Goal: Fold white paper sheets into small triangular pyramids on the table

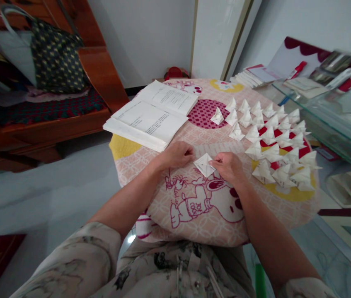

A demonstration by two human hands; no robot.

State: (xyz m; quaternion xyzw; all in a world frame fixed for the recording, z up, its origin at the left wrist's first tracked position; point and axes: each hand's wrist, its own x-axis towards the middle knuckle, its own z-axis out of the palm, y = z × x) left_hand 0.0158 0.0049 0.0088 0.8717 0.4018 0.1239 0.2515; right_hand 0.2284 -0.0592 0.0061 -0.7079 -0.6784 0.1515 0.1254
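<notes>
A small diamond of folded white paper (pixel 204 164) lies on the patterned tablecloth (pixel 159 198) in front of me. My right hand (pixel 228 166) pinches its right corner between thumb and fingers. Just left of the paper, apart from it, rests my left hand (pixel 177 154) with the fingers curled closed; nothing shows in them. Rows of folded paper pieces with raised points, such as this paper piece (pixel 264 171), stand on the right side of the table. An open book (pixel 153 114) with printed pages lies beyond my left hand.
A glass shelf (pixel 327 124) adjoins the table's right edge, bearing a stack of papers (pixel 252 76), a red marker-like item (pixel 296 70) and metal containers (pixel 333 66). Left of the table stands a wooden bench (pixel 100 78) with a dark patterned bag (pixel 55 58).
</notes>
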